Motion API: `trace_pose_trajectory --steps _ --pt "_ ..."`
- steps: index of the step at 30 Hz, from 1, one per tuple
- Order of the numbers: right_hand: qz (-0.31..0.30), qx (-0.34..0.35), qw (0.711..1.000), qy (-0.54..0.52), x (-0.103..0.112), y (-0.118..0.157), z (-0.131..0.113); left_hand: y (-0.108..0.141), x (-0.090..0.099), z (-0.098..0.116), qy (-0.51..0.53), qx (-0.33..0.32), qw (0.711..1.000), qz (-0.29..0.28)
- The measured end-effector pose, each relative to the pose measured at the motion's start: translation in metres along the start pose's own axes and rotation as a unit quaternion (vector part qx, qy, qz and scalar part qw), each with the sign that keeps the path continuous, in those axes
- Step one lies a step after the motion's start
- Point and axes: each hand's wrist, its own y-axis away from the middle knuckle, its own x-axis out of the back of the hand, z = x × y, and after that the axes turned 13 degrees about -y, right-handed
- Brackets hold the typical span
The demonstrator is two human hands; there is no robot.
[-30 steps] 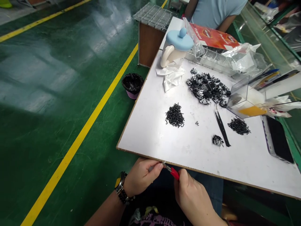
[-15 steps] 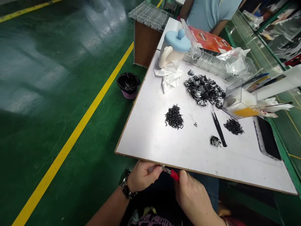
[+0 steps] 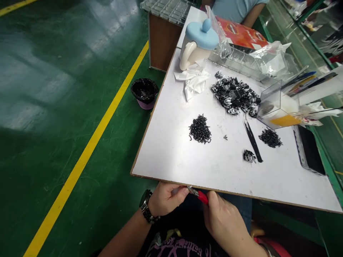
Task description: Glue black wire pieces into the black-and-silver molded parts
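Note:
Below the near edge of the white table (image 3: pixel 166 157), my right hand (image 3: pixel 223 216) is closed around the red handle of a small metal-jawed tool (image 3: pixel 199 195), which looks like pliers. The jaws point left, to the fingertips of my left hand (image 3: pixel 167 198). That hand is pinched closed at the jaws; whatever it holds is too small to make out. On the table lie a pile of small black curved pieces (image 3: pixel 200 129), a larger heap of black and silver parts (image 3: pixel 235 95), a small black and silver cluster (image 3: pixel 249 156) and black tweezers (image 3: pixel 253 141).
A second black pile (image 3: pixel 270 137), a phone (image 3: pixel 311 150) and a clear pen holder (image 3: pixel 278 107) are at the right. Crumpled tissue (image 3: pixel 195 81) and a lidded mug (image 3: pixel 199 43) stand farther back. A lined bin (image 3: pixel 146 93) is left of the table. A person sits beyond.
The view has shifted slightly, so the far objects sit higher in the picture. Both hands keep their hold at the table edge, with the tool still between them.

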Motion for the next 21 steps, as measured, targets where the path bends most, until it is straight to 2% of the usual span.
trace_pose_trajectory --steps 12,21 --pt "0.006 -0.028 0.999 0.025 -0.0080 -0.0001 -0.0063 -0.0032 0.0015 0.0044 0.013 0.017 1.000 -0.009" --pt "-0.005 -0.047 0.999 -0.006 -0.0022 -0.0016 -0.0106 -0.0006 0.0020 0.0000 0.063 0.049 0.996 -0.034"
